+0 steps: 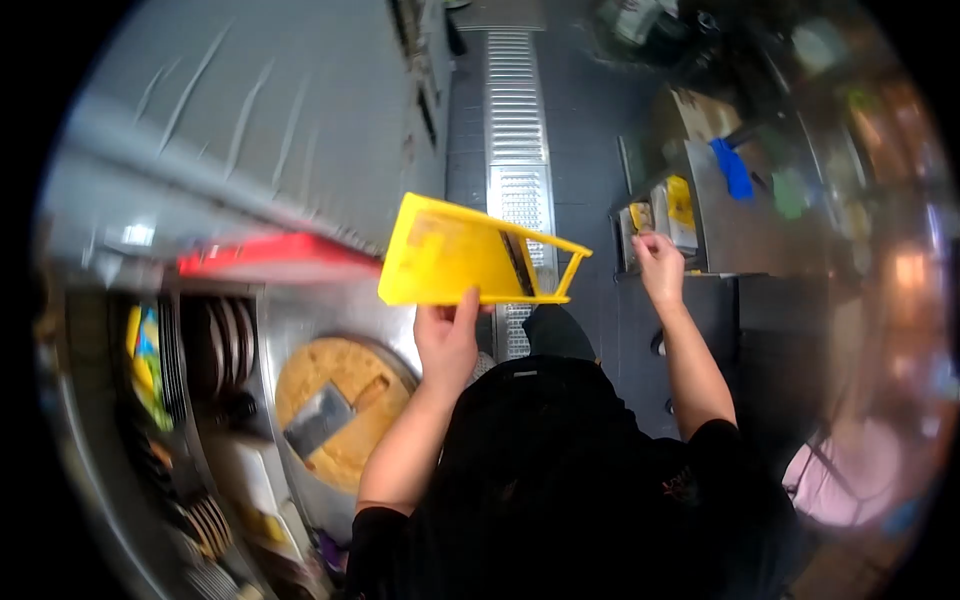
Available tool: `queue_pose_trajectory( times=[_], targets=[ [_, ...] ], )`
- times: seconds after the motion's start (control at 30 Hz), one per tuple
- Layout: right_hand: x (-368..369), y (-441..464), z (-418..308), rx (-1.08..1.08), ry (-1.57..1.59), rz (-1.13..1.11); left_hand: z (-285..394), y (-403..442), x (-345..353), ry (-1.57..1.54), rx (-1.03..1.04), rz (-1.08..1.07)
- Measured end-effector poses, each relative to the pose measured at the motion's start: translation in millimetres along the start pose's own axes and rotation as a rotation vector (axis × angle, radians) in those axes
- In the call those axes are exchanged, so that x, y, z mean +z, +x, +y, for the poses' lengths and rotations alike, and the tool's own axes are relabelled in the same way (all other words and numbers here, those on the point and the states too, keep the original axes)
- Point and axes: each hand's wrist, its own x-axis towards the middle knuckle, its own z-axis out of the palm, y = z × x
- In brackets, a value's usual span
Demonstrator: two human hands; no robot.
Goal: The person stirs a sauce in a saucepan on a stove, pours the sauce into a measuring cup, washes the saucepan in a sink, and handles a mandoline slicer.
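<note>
My left hand (447,345) grips the near long edge of a yellow vegetable slicer (455,255), thumb on its face. The slicer has a flat plate, a dark blade strip across it and an open frame handle pointing right. My right hand (661,268) is raised at the right, fingertips pinched together in front of an open drawer (700,235). A small yellow-brown item (640,216) shows just beyond those fingertips; whether they hold it cannot be made out.
At left, a cleaver (320,418) lies on a round wooden chopping board (345,465), beside shelves of stacked plates (230,345). A red-edged board (290,256) stands above. A metal counter (725,235) bears a blue cloth (732,170). A floor grate (516,130) runs ahead; a pink stool (850,475) is lower right.
</note>
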Motion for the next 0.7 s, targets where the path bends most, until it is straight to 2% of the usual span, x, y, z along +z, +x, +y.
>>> queue_pose_trajectory(
  times=[0.07, 0.2, 0.37, 0.57, 0.7],
  targets=[
    [-18, 3, 28, 0.199, -0.044, 0.044, -10, 60, 42, -0.150, -0.049, -0.011],
    [-24, 26, 85, 0.285, -0.067, 0.123, -33, 159, 109, -0.398, -0.234, -0.012],
    [-24, 134, 122, 0.335, -0.098, 0.064, -45, 275, 178, -0.414, -0.310, 0.033],
    [-14, 330, 109, 0.209, -0.061, 0.054, -47, 396, 248, -0.472, -0.295, 0.112],
    [19, 436, 119, 0.120, -0.011, 0.029, -56, 473, 275, -0.529, -0.281, 0.093]
  ],
)
